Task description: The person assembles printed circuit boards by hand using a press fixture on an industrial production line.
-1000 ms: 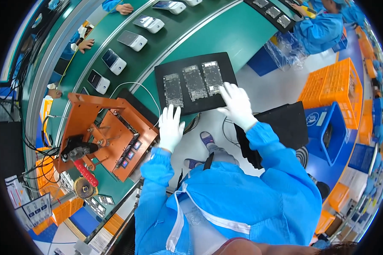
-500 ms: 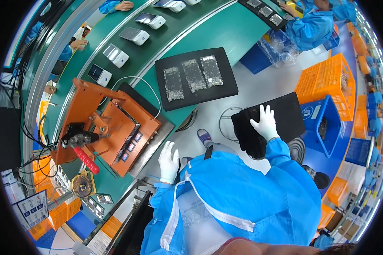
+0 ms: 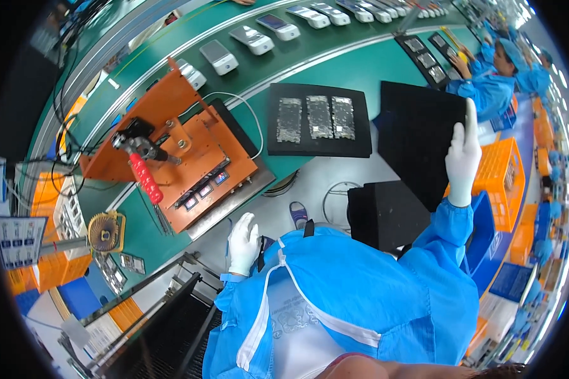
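My right hand, in a white glove, grips the right edge of a thin black sheet, held up and tilted beside the bench. Below that sheet, more flat black pieces lie at my right side. Empty and with its fingers stretched out, my left hand hangs in its white glove near the bench's front edge. A black pad on the bench carries three circuit boards in a row. Left of it stands an orange press fixture with a red handle.
White handheld devices line the green conveyor behind. An orange crate and a blue bin stand at right. A stool is under the bench. A small fan sits at left; a co-worker works far right.
My right hand has lifted a black sheet off the black pieces at my right, up and forward. My left hand stays low and open. The view has turned to the right.
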Demonstrator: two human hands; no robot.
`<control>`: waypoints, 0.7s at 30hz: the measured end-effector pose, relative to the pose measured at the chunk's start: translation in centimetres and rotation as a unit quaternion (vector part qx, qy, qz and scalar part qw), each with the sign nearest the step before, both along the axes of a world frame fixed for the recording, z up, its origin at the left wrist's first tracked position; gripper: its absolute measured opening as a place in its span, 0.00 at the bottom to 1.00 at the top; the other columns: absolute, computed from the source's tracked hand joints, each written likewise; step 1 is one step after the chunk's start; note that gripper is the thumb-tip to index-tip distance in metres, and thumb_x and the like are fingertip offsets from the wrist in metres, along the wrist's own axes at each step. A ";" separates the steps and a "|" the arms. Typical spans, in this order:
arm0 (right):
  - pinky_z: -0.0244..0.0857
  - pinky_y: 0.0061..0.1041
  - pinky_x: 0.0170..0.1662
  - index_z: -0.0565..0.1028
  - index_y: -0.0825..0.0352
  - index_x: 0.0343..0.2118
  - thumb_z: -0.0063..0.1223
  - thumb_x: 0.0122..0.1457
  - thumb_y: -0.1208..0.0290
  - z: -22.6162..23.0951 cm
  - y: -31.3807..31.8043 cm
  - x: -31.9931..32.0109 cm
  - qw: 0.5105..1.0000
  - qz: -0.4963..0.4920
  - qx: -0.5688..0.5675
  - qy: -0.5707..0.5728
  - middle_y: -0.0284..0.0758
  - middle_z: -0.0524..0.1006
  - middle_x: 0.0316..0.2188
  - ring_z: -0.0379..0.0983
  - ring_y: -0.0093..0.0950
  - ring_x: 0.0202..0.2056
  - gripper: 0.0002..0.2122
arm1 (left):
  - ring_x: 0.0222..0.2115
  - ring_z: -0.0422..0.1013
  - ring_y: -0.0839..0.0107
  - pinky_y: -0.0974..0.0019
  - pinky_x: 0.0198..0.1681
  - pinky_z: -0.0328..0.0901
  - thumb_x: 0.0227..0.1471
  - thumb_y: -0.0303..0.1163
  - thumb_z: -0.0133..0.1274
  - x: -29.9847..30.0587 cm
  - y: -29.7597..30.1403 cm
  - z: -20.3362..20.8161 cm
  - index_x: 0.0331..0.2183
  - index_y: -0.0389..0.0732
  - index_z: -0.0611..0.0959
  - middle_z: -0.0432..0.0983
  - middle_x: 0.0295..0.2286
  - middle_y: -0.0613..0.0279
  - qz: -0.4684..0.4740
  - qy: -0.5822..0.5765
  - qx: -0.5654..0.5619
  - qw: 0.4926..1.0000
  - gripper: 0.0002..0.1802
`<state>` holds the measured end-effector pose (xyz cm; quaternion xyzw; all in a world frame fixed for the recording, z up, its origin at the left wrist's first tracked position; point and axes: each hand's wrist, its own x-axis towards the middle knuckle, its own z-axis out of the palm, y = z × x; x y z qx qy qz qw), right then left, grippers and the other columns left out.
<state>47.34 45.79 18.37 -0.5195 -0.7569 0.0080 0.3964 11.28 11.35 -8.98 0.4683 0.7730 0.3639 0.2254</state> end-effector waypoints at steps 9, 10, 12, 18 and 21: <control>0.56 0.28 0.72 0.70 0.71 0.70 0.49 0.75 0.76 -1.2 11.9 1.8 0.977 0.124 -0.097 0.143 0.40 0.74 0.67 0.67 0.32 0.70 0.22 | 0.55 0.78 0.48 0.55 0.61 0.71 0.63 0.27 0.60 0.2 -3.0 0.8 0.52 0.34 0.85 0.83 0.52 0.45 0.097 0.029 0.001 0.995 0.17; 0.57 0.27 0.71 0.70 0.70 0.70 0.49 0.74 0.76 0.9 12.4 1.7 0.983 0.136 -0.090 0.085 0.40 0.74 0.67 0.67 0.32 0.70 0.23 | 0.54 0.78 0.48 0.55 0.60 0.71 0.63 0.27 0.60 0.3 -3.3 0.7 0.51 0.34 0.86 0.83 0.52 0.45 0.109 0.027 -0.004 0.994 0.16; 0.56 0.27 0.71 0.68 0.70 0.71 0.49 0.75 0.74 3.6 12.3 -0.1 0.982 0.126 -0.093 0.103 0.40 0.73 0.68 0.66 0.32 0.70 0.23 | 0.54 0.79 0.48 0.55 0.60 0.72 0.63 0.27 0.60 0.7 -3.9 0.5 0.50 0.34 0.86 0.83 0.51 0.45 0.128 0.031 -0.012 0.991 0.15; 0.57 0.30 0.72 0.69 0.73 0.69 0.51 0.75 0.71 -1.8 20.5 -0.2 0.972 0.160 -0.110 0.134 0.43 0.73 0.68 0.67 0.33 0.69 0.23 | 0.54 0.77 0.47 0.51 0.60 0.70 0.63 0.33 0.59 2.0 -4.7 -0.3 0.51 0.36 0.86 0.83 0.52 0.47 0.151 0.024 -0.040 0.987 0.17; 0.55 0.33 0.74 0.70 0.76 0.68 0.53 0.72 0.75 -14.4 24.6 -0.8 0.956 0.169 -0.178 0.157 0.46 0.73 0.68 0.67 0.37 0.70 0.23 | 0.54 0.78 0.48 0.51 0.59 0.70 0.63 0.34 0.59 2.4 -5.3 -0.6 0.51 0.38 0.86 0.83 0.52 0.49 0.169 0.033 -0.045 0.984 0.17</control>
